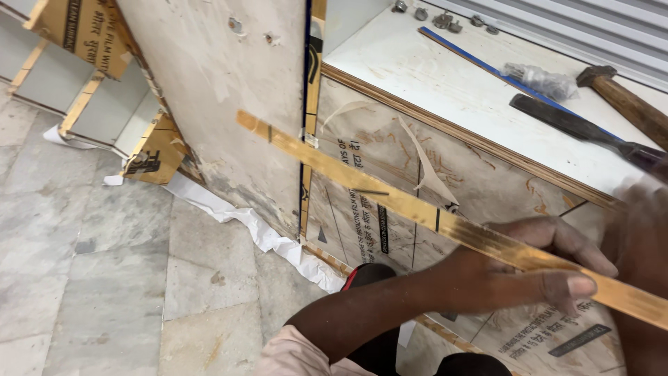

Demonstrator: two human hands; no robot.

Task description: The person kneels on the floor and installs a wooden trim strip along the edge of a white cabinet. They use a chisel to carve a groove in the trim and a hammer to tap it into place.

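Note:
A long thin gold-coloured strip (390,198) runs diagonally across the front of a film-covered cabinet panel (369,160), from upper left to lower right. My left hand (550,268) grips the strip near its lower right part, fingers wrapped over it and thumb beneath. My left forearm reaches in from the bottom, out of a pale pink sleeve (299,355). My right hand (643,223) is a blur at the right edge, just above the strip by the corner of the cabinet top. Whether it holds anything is unclear.
On the white cabinet top (445,90) lie a hammer (626,101), a dark chisel (577,129), a small plastic bag (543,80), a thin blue strip (480,63) and several metal fittings (445,19). An upright panel (229,104) stands left; torn white paper (243,216) lies on the marble floor (90,264).

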